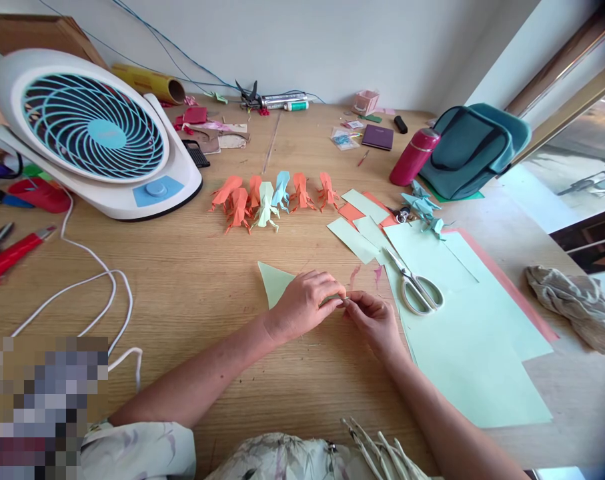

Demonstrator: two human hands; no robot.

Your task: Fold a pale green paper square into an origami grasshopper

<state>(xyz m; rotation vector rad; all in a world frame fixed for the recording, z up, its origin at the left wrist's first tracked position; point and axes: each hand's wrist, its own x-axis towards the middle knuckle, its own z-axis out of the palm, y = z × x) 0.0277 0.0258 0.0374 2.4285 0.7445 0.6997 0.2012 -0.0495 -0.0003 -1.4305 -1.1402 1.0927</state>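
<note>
the left hand (305,303) presses flat on a pale green paper triangle (275,281) lying on the wooden counter (192,280), while the right hand (375,320) pinches the paper's folded edge between fingertips. the thin sheet looks light, creasable and easily torn, best held at edges. steel scissors (416,285) lie near.

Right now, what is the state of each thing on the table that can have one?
green paper piece: partly folded, pinched by both hands
left hand: fingers closed on the paper
right hand: fingers closed on the paper
scissors: shut, lying on the green sheet
fan: upright, blades hidden behind the grille
red bottle: capped, leaning
backpack: closed
</note>
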